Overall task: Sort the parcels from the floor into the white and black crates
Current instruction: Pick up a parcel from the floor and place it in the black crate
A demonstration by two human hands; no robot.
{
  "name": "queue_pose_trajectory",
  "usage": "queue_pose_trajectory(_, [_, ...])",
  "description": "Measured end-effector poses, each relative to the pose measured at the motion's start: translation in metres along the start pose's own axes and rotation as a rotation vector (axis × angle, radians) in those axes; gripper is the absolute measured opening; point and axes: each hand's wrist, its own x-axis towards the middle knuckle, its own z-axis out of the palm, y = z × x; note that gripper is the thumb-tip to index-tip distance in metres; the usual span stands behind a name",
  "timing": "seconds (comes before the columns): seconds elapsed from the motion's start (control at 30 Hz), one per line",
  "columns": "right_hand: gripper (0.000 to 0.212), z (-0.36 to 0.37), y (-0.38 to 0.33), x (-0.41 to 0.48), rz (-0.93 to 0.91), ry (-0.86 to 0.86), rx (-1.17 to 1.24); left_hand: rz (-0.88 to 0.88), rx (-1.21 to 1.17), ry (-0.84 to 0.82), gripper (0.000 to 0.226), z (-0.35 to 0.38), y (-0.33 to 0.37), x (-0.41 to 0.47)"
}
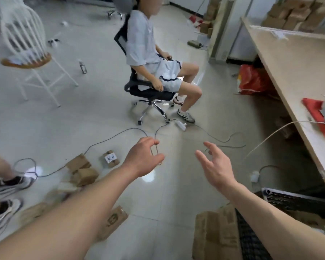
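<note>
Floor parcels [86, 175] at eight o'clock seem due to be grasped next; left hand [144, 156] and right hand [216, 166] are held slack, empty

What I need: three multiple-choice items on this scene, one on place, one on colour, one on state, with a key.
1. The red bag lies: A on the white chair; B on the floor under the table; C in a crate.
2. The office chair is: A black; B blue; C yellow.
3. The left hand and right hand are: A each gripping a parcel; B pulling a cable; C open and empty.
Key: B, it sits on the tiles beneath the tabletop; A, its seat and back are black; C, the fingers are loose and hold nothing.
</note>
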Motion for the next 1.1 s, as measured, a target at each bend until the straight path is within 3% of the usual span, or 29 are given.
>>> queue_pose_trajectory(0.1, [0.082,0.043,-0.049,-0.006,-0.042,-0.065,0.001,-0.051,-0.009,0.043,0.054,-0.041,-0.05,-0.018])
queue_pose_trajectory(0.2, [0.067,0.089,-0.089,-0.014,-0.087,-0.136,0.007,-0.133,-0.033,0.094,0.057,-0.078,-0.099,-0.036])
queue_pose_trajectory(0.4, [0.061,0.176,-0.166,-0.033,-0.177,-0.273,-0.019,-0.258,-0.089,0.207,0.055,-0.143,-0.184,-0.085])
queue_pose_trajectory(0.53, [0.078,0.228,-0.208,-0.047,-0.248,-0.367,-0.02,-0.34,-0.124,0.284,0.058,-0.176,-0.234,-0.117])
queue_pose_trajectory(0.67, [0.079,0.269,-0.239,-0.057,-0.299,-0.454,-0.062,-0.424,-0.151,0.347,0.065,-0.2,-0.272,-0.151])
queue_pose_trajectory(0.77, [0.071,0.3,-0.259,-0.059,-0.362,-0.513,-0.074,-0.482,-0.149,0.402,0.058,-0.211,-0.301,-0.171])
queue_pose_trajectory(0.93, [0.081,0.346,-0.288,-0.057,-0.44,-0.617,-0.11,-0.604,-0.164,0.489,0.056,-0.224,-0.339,-0.193])
queue_pose_trajectory(1.1, [0.078,0.39,-0.314,-0.041,-0.48,-0.734,-0.136,-0.74,-0.202,0.563,0.058,-0.234,-0.365,-0.205])
